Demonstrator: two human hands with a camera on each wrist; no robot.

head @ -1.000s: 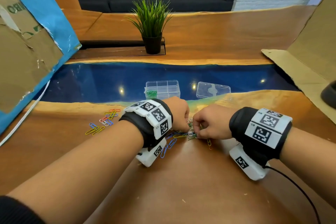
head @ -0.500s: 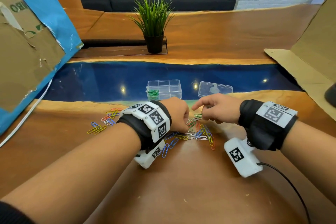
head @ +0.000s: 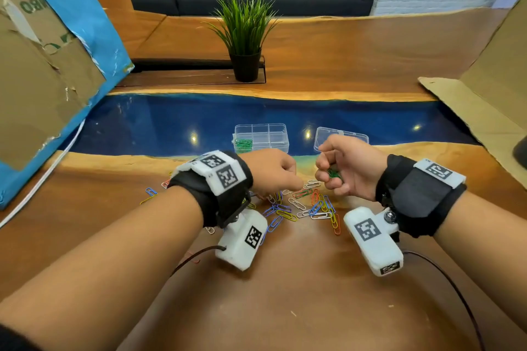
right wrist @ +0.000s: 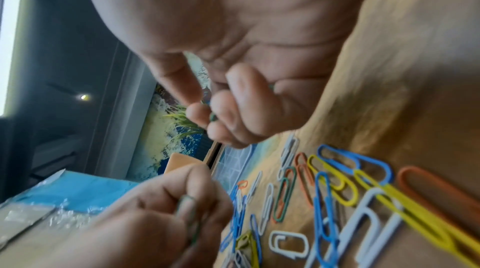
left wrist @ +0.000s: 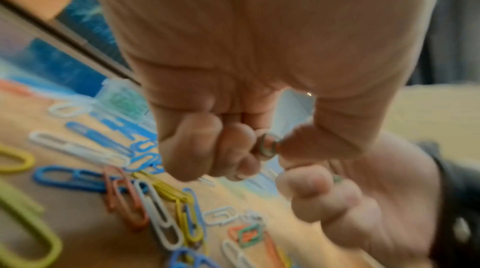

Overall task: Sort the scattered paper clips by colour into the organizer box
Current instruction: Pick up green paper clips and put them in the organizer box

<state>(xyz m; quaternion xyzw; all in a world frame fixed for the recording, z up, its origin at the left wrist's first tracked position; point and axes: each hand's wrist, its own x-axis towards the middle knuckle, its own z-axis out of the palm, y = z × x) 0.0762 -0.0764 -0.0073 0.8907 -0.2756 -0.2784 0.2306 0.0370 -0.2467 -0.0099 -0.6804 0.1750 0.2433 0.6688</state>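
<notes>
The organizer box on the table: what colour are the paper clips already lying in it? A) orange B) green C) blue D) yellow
B: in the head view the clear organizer box holds only green paper clips, all in its front-left compartment; the other compartments look empty.

Organizer box (head: pixel 261 137) behind scattered clips (head: pixel 302 205) on table (head: pixel 285 293), lid (head: pixel 340 137) just right of box, some clips (head: pixel 243 143) in its near-left compartment, plant (head: pixel 245 37) far behind, cardboard (head: pixel 37 65) at left
</notes>
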